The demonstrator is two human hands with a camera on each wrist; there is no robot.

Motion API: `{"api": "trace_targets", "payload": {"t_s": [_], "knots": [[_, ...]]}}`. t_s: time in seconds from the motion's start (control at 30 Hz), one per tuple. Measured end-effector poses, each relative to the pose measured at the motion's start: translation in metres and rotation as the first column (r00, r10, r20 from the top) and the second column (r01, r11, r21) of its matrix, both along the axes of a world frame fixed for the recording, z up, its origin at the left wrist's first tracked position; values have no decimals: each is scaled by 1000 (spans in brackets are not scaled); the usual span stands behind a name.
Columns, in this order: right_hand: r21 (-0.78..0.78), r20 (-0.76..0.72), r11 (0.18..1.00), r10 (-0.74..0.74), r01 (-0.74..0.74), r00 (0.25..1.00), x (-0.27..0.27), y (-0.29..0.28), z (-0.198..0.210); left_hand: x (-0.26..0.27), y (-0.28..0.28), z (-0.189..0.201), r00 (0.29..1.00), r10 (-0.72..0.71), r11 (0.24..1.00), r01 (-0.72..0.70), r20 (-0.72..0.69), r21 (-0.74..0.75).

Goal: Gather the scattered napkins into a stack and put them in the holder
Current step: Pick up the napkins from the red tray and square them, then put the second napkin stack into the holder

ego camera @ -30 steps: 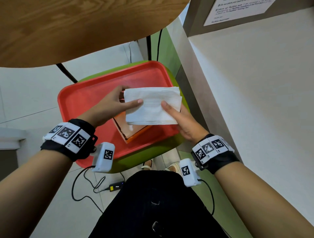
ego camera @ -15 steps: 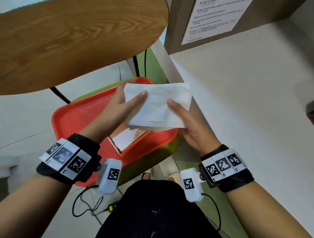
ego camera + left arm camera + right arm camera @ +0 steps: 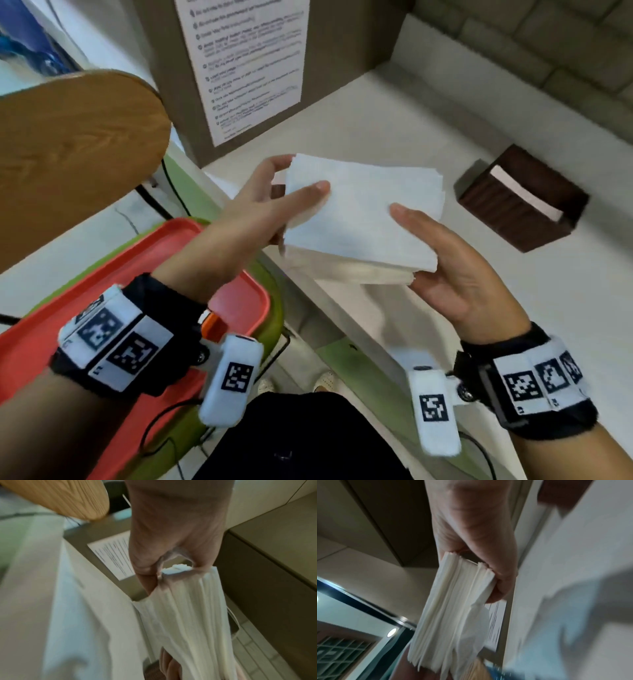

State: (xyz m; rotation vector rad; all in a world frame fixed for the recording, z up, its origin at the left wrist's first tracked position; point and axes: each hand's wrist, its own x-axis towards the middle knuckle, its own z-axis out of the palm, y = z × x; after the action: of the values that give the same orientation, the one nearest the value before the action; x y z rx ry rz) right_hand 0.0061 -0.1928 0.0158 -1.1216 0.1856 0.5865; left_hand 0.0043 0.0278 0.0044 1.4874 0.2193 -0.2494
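Note:
A thick stack of white napkins (image 3: 359,216) is held in the air between both hands, above the edge of the pale counter (image 3: 394,137). My left hand (image 3: 274,202) grips its left side, thumb on top and fingers beneath. My right hand (image 3: 442,253) grips the right near corner the same way. The wrist views show the layered edges of the stack (image 3: 187,608) (image 3: 453,599) pinched by each hand. The dark brown napkin holder (image 3: 520,202) sits on the counter to the right of the stack, with a few white napkins in it.
A red tray (image 3: 144,267) lies on a green stool (image 3: 274,318) at lower left. A wooden tabletop (image 3: 75,154) is at the left. A brown partition with a printed notice (image 3: 250,61) stands at the back of the counter. Cables trail on the floor.
Both hands have lifted the napkin stack up off the red tray and carried it right, over the counter edge. The napkin holder has come into view.

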Motion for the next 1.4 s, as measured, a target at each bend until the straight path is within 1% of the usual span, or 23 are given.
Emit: {"api": "trace_targets", "payload": {"t_s": [0.1,0.17,0.23,0.27,0.3,0.4,0.43,0.47,0.57,0.63,0.7,0.73,0.8,0.83,0.9,0.93,1.0,1.03,1.17,1.23,1.3,1.4], "knots": [[-2,35,986,-166,166,985,3,-36,7,22,-43,4,996,-47,992,37,-74,-121],[2,44,964,-266,266,963,5,-57,7,33,-71,6,985,-138,973,115,-105,-198],[21,34,939,-343,342,939,8,-78,4,40,-95,10,965,-241,950,213,-103,-227],[39,29,927,-375,373,927,9,-88,2,44,-105,10,958,-270,941,241,-99,-236],[63,21,912,-407,406,913,10,-98,0,48,-115,10,958,-270,940,240,-99,-243],[123,7,874,-475,471,880,11,-122,-3,61,-140,4,978,-133,963,89,-160,-253],[134,10,863,-493,488,870,12,-128,-3,66,-148,-1,976,-111,968,63,-189,-244],[147,10,849,-515,508,857,12,-133,-3,69,-156,-4,969,-125,971,75,-215,-227],[192,-6,791,-590,580,807,16,-144,-5,72,-178,-13,922,-227,968,179,-313,-176],[215,6,770,-615,600,788,20,-147,-3,71,-192,-15,886,-314,946,261,-342,-193],[241,18,759,-626,604,779,24,-147,-2,70,-205,-15,852,-425,895,346,-305,-281],[245,29,761,-625,601,780,26,-146,-2,70,-211,-13,849,-459,869,368,-261,-329],[228,71,785,-603,576,794,25,-143,-5,72,-222,-9,870,-471,833,386,-143,-396],[196,94,801,-590,566,802,23,-140,-8,75,-225,-8,882,-463,821,390,-86,-416],[79,106,810,-586,581,803,19,-138,-13,80,-228,-7,909,-417,835,379,-10,-399],[18,115,811,-582,584,805,17,-140,-14,83,-228,-10,924,-383,859,356,0,-369],[-94,139,823,-546,560,826,13,-148,-14,90,-224,-14,948,-319,907,298,-23,-299],[-144,147,831,-520,538,842,13,-153,-11,94,-221,-16,949,-313,918,292,-37,-267],[-291,183,851,-399,437,899,23,-165,1,102,-209,-18,934,-355,933,351,-39,-83],[-371,195,850,-322,374,926,31,-159,0,101,-207,-19,911,-410,912,409,-36,-31],[-383,186,855,-300,350,936,38,-149,-4,99,-210,-18,873,-485,875,482,-59,-53],[-416,191,837,-301,355,934,46,-138,-14,97,-214,-13,836,-545,829,523,-71,-200]]}}
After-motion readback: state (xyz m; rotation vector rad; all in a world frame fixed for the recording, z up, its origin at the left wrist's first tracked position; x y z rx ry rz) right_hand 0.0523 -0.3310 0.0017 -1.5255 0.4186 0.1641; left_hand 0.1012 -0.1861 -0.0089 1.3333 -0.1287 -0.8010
